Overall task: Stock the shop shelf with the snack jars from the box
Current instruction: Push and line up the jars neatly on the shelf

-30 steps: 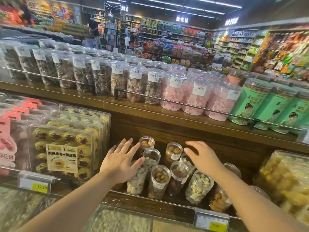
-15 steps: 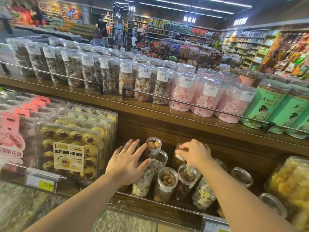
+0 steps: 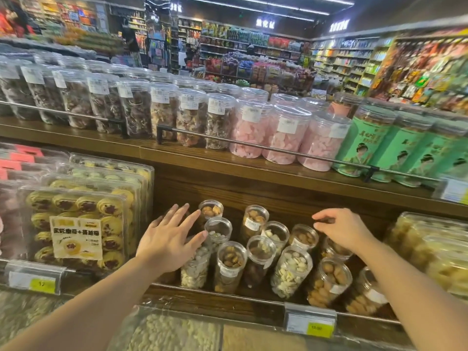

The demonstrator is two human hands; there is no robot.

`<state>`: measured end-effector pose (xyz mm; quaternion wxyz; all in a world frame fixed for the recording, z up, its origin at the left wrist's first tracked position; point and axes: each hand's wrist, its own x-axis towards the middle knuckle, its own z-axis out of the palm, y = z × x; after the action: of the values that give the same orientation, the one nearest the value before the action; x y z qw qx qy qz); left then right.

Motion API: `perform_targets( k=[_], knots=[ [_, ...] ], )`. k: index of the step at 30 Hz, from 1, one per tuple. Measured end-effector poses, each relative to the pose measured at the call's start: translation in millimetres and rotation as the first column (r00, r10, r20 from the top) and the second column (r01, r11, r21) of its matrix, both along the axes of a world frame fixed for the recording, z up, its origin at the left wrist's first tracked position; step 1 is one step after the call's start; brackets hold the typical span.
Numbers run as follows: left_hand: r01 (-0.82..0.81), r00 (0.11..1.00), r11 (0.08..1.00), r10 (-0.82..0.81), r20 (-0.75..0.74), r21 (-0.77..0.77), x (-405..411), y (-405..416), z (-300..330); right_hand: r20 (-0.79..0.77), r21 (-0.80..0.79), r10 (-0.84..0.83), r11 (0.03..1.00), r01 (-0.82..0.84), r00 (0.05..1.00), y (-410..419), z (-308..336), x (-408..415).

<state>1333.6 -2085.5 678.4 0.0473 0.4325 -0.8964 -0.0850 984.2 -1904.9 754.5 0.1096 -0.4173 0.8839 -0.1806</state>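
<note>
1. At far left on the lower shelf [image 3: 228,297] stand clear trays of yellow cookies [image 3: 76,224], upright and stacked front to back, with a yellow price tag [image 3: 41,283] clipped on the rail below them.
2. The left hand [image 3: 168,240] is spread flat with fingers apart, gripping nothing; its palm covers the leftmost snack jars, and its thumb tip touches the rim of a pale-nut jar [image 3: 218,229].
3. The snack jars [image 3: 253,257] lie tilted back in close rows on the lower shelf between the two hands, lids facing outward; some hold brown nuts, others pale kernels.
4. The right hand [image 3: 342,230] hovers with fingers curled downward and loosely parted, holding nothing; its fingertips sit just above a brown-nut jar [image 3: 304,238] in the back rows.
5. The upper shelf board [image 3: 253,171] overhangs the jars closely, so both hands reach in beneath it.
6. On that upper shelf, behind a metal rail [image 3: 266,148], stand tall tubs of dark snacks [image 3: 136,110], pink candy tubs [image 3: 286,134] and green canisters [image 3: 367,145].
7. At far right, tubs of yellow snacks [image 3: 435,249] crowd the lower shelf just beside the right forearm.
</note>
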Motion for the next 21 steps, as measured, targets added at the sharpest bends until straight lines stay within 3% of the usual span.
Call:
perform_targets(
  k=[3, 7, 13, 15, 18, 21],
  knots=[
    [-0.003, 1.000, 1.000, 0.003, 0.008, -0.008, -1, -2, -1, 0.060, 0.043, 0.029, 0.999, -0.031, 0.998, -2, 1, -4],
    [0.000, 1.000, 1.000, 0.000, 0.021, -0.018, -2, -3, -2, -0.015, 0.199, 0.067, 0.978, -0.063, 0.998, -10, -9, 0],
    [-0.007, 1.000, 1.000, 0.007, 0.022, -0.014, -1, -2, -1, -0.010, 0.216, 0.077, 0.974, -0.073, 0.997, -10, -5, -7],
    [-0.008, 1.000, 1.000, 0.008, 0.018, -0.017, -2, -2, -1, 0.013, 0.199, 0.014, 0.980, -0.016, 1.000, -3, -1, -14],
    [-0.008, 1.000, 1.000, 0.008, 0.014, -0.022, -2, -2, -2, -0.001, 0.298, -0.115, 0.948, 0.110, 0.993, 13, 7, -24],
    [-0.011, 1.000, 1.000, 0.011, 0.011, -0.018, -2, -3, -3, 0.032, 0.322, -0.145, 0.938, 0.127, 0.989, 26, 5, -33]
  ],
)
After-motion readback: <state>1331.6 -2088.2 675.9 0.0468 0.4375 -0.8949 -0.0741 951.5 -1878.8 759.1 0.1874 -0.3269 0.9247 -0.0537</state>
